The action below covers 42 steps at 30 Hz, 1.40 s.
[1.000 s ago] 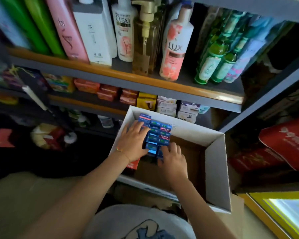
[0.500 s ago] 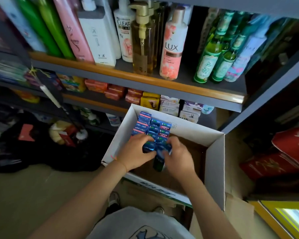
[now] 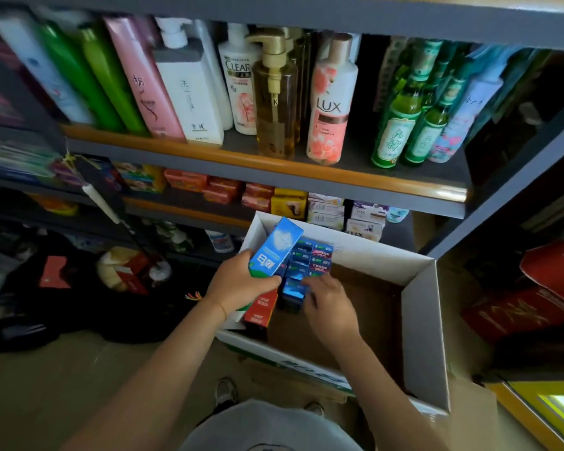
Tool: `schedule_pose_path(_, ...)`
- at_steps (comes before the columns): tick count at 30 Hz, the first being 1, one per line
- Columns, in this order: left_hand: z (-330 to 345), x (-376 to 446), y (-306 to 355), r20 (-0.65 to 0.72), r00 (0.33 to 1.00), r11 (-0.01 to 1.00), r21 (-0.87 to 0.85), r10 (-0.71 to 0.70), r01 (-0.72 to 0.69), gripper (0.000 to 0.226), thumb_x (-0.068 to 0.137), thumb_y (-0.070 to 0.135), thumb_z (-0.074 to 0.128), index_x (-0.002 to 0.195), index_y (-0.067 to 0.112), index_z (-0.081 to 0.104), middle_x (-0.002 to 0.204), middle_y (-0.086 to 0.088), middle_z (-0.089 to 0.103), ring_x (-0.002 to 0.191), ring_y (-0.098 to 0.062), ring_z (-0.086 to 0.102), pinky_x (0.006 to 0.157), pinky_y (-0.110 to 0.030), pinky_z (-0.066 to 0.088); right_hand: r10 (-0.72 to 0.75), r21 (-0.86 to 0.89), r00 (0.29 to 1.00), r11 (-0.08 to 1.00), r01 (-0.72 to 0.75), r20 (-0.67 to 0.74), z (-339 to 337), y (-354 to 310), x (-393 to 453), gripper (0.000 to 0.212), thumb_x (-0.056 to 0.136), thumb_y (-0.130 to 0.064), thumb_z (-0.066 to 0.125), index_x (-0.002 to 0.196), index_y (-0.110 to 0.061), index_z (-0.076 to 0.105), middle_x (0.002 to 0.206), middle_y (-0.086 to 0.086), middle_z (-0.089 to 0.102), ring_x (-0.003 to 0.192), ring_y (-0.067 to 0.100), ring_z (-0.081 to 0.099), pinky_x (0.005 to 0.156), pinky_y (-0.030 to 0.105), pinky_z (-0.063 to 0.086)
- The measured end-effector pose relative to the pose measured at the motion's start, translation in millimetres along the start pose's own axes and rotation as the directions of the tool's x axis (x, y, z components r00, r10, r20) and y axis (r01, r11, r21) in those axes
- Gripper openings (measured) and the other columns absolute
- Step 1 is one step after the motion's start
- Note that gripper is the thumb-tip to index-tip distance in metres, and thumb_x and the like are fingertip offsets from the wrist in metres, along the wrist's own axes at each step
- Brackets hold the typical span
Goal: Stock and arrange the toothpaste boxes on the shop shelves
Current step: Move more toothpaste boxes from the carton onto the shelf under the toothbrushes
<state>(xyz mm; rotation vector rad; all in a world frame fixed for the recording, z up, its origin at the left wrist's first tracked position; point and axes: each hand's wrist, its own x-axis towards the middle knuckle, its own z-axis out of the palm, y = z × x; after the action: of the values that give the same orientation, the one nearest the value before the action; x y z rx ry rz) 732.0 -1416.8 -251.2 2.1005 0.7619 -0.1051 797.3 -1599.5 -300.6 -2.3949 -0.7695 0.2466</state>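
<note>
An open cardboard carton (image 3: 420, 307) stands on the floor below the shelves. Several blue toothpaste boxes (image 3: 310, 258) stand upright in its far left corner, with a red box (image 3: 261, 309) beside them. My left hand (image 3: 238, 281) grips one blue toothpaste box (image 3: 275, 247), lifted out and tilted up over the carton's left wall. My right hand (image 3: 328, 301) reaches into the carton with its fingers on the top of another blue box (image 3: 294, 292); whether they pinch it is hidden.
The upper shelf (image 3: 274, 162) carries shampoo and body-wash bottles (image 3: 331, 102) and green bottles (image 3: 401, 125). The shelf below holds soap boxes (image 3: 288, 203). Dark bags and clutter (image 3: 124, 271) lie on the floor at left, red packages (image 3: 541, 294) at right.
My left hand has pulled one blue box up out of the carton and tilted it. My right hand has stayed inside on the remaining boxes. The view has shifted closer to the shelves.
</note>
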Motion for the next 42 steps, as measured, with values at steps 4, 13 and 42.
schedule_pose_path(4, -5, 0, -12, -0.002, 0.999, 0.998, -0.048, -0.036, 0.036, 0.031, 0.074, 0.041, 0.080, 0.093, 0.023, 0.063, 0.087, 0.007, 0.069, 0.079, -0.008, 0.066, 0.071, -0.033, 0.054, -0.003, -0.286, 0.988, 0.957, 0.048, 0.155, 25, -9, -7, 0.043, 0.092, -0.015, 0.055, 0.136, -0.020, 0.053, 0.130, 0.006, 0.051, 0.121, 0.027, 0.049, 0.082, 0.040, 0.052)
schedule_pose_path(13, -6, -3, -18, 0.076, 0.997, 0.989, -0.146, -0.019, 0.030, 0.027, 0.077, 0.039, 0.080, 0.095, 0.024, 0.066, 0.088, 0.007, 0.071, 0.079, -0.004, 0.067, 0.067, -0.024, 0.054, 0.085, -0.382, 0.973, 0.924, 0.003, 0.212, 34, -8, -12, 0.047, 0.088, -0.013, 0.064, 0.127, -0.021, 0.040, 0.132, 0.000, 0.051, 0.126, 0.021, 0.044, 0.093, 0.034, 0.046)
schedule_pose_path(42, -6, -40, 37, 0.485, 0.858, 0.285, -0.857, 0.170, 0.429, 0.064, 0.085, 0.064, 0.049, 0.106, 0.008, 0.070, 0.072, -0.010, 0.063, 0.056, -0.020, 0.061, 0.050, -0.028, 0.052, 0.378, 0.835, 0.746, -0.207, -0.509, 0.548, -95, -76, 12, 0.052, 0.099, -0.052, 0.041, 0.087, -0.005, 0.060, 0.056, 0.009, 0.066, 0.042, 0.019, 0.063, 0.037, 0.024, 0.049)
